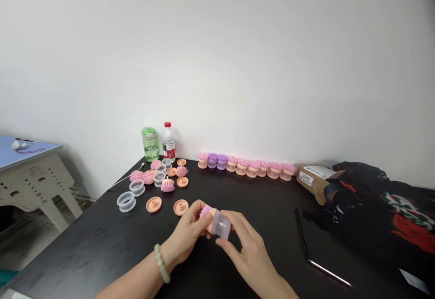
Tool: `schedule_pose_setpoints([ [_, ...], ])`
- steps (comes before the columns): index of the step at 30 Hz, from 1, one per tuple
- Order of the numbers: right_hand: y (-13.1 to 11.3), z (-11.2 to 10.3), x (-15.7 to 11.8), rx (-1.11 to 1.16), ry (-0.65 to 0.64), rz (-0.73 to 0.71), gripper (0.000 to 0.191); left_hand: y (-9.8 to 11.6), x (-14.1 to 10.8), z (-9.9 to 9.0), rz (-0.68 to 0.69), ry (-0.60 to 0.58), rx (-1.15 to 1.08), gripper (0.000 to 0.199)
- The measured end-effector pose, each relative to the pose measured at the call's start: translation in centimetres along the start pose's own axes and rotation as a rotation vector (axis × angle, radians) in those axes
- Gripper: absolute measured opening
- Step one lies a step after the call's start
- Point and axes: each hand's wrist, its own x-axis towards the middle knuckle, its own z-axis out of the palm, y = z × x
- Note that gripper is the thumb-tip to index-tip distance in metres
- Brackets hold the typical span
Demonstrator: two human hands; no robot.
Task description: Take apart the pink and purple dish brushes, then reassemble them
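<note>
Near the front middle of the black table, my left hand (190, 232) grips a pink bristle brush head (207, 215) with a peach base, its bristles pointing left. A clear plastic ring (221, 224) sits against the base of that piece. Around the ring's right side are the thumb and fingers of my right hand (245, 244). Left of the hands lie loose parts: clear rings (126, 202), peach discs (154, 204) and pink brush heads (167, 185). Several put-together brushes (253, 169), pink and purple, stand in a row along the wall.
A green bottle (150, 144) and a red-capped bottle (168, 142) stand at the back left. On the right are a cardboard box (314, 182), dark cloth (370, 226) and a bent metal rod (308, 260). A blue-topped desk (27, 151) is farther left.
</note>
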Motion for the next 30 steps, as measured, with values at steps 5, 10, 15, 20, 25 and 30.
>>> schedule_pose_setpoints([
  [5, -1.0, -1.1, 1.0, -0.243, 0.040, -0.392, 0.039, -0.7, 0.2, 0.0, -0.216, -0.044, -0.114, 0.050],
  [10, -1.6, -1.3, 1.1, -0.366, 0.098, -0.532, 0.022, -0.9, 0.2, -0.1, -0.282, -0.054, -0.172, 0.050],
  [15, -1.3, -1.1, 0.8, -0.295, 0.145, -0.507, 0.027, -0.6, 0.3, -0.3, -0.220, -0.024, -0.189, 0.047],
  [20, -0.3, -0.8, 0.6, -0.174, 0.163, -0.320, 0.043, -0.1, 0.2, -0.3, -0.138, -0.019, -0.193, 0.045],
  [25, 0.0, -0.6, 0.2, -0.138, 0.107, -0.268, 0.051, -0.1, 0.1, -0.2, -0.119, -0.046, -0.151, 0.045],
  [30, -0.3, -0.5, 0.2, -0.136, 0.074, -0.237, 0.052, 0.0, 0.0, 0.0, -0.101, -0.048, -0.130, 0.048],
])
